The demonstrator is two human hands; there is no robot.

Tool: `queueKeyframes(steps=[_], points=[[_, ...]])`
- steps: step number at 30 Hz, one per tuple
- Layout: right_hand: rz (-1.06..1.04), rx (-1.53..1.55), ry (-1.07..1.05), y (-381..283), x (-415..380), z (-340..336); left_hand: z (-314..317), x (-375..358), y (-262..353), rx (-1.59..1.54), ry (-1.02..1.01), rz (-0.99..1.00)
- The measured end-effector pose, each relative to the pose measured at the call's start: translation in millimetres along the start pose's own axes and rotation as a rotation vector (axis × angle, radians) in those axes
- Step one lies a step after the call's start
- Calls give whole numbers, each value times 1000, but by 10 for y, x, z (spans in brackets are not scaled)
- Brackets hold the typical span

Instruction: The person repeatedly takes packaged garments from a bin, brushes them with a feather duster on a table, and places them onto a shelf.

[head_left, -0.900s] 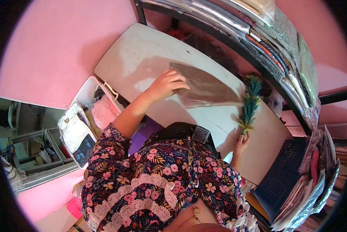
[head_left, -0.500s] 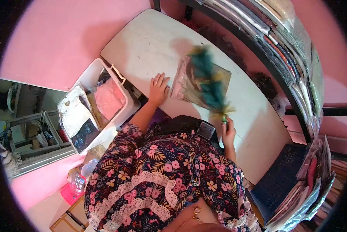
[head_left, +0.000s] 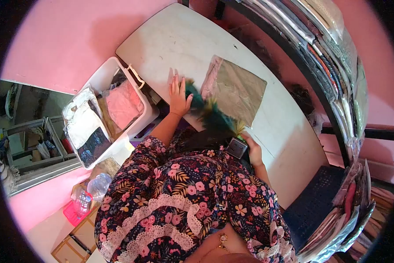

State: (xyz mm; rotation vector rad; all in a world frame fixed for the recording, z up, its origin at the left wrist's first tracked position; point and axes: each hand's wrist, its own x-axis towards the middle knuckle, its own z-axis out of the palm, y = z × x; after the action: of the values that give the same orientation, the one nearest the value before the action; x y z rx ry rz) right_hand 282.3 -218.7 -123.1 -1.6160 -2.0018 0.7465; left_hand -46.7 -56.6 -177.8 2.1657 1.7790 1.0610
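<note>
My right hand [head_left: 253,149] is closed around the green handle of a feather duster [head_left: 215,116], close to my waist. Its dark green and yellow feathers reach left along the near edge of the white table [head_left: 166,41], and their tip comes right up beside my left hand [head_left: 178,98]. That hand is open, fingers stretched out over the tabletop, with nothing in it. Just beyond the duster lies a flat, folded olive-brown fabric piece in a clear plastic bag [head_left: 238,90]. Part of the duster's handle is hidden in my fingers.
On the left stands a white plastic bin [head_left: 137,127] holding bagged pink, white and dark clothes. A dark rack [head_left: 337,92] stacked with plastic-wrapped garments curves along the right. A blue seat [head_left: 313,206] stands at lower right, bottles [head_left: 83,201] at lower left.
The duster has swept from above the bagged fabric down and left to the table's near edge, uncovering the bag. My right hand has shifted slightly toward my body; my left hand stays nearly in place.
</note>
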Motion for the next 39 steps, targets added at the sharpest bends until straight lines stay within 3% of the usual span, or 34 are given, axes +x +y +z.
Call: queueKeyframes(steps=[2,4,6,8,10,13,16,18,20,21,23,24,26,28,30,31,32,35,39], points=[[-3,-8,93,12,11,17,-6,-7,52,74,-92,68],[306,177,245,-36,95,25,-2,-3,92,39,-106,105],[282,144,277,-50,158,48,-3,28,84,144,-353,371],[68,-94,190,9,181,91,22,26,68,117,-345,399],[154,-163,120,-72,228,26,21,46,72,142,-508,380],[265,-175,395,8,301,38,7,57,125,63,-365,393],[273,-84,419,-16,354,28,-13,77,135,28,-350,383],[111,-127,311,-104,337,19,-37,71,132,31,-362,370],[273,-249,26,-216,340,-95,-52,76,139,33,-374,358],[275,-250,27,-142,325,-68,-71,85,162,27,-365,361],[341,-228,340,82,294,22,-75,94,178,18,-356,365],[342,-229,341,127,286,22,-71,94,173,14,-358,359],[344,-161,537,208,265,31,-65,94,166,9,-359,355],[329,-101,513,96,194,7,-59,90,154,9,-368,348],[139,-194,297,20,82,2,-75,85,134,22,-377,352],[280,-265,114,-36,32,-39,-81,86,131,36,-386,355],[281,-265,116,18,-17,-11,-77,90,135,36,-386,357],[386,-185,467,246,-95,34,-96,108,169,15,-406,349],[395,-70,634,167,-49,-14,-89,101,129,29,-395,355]])
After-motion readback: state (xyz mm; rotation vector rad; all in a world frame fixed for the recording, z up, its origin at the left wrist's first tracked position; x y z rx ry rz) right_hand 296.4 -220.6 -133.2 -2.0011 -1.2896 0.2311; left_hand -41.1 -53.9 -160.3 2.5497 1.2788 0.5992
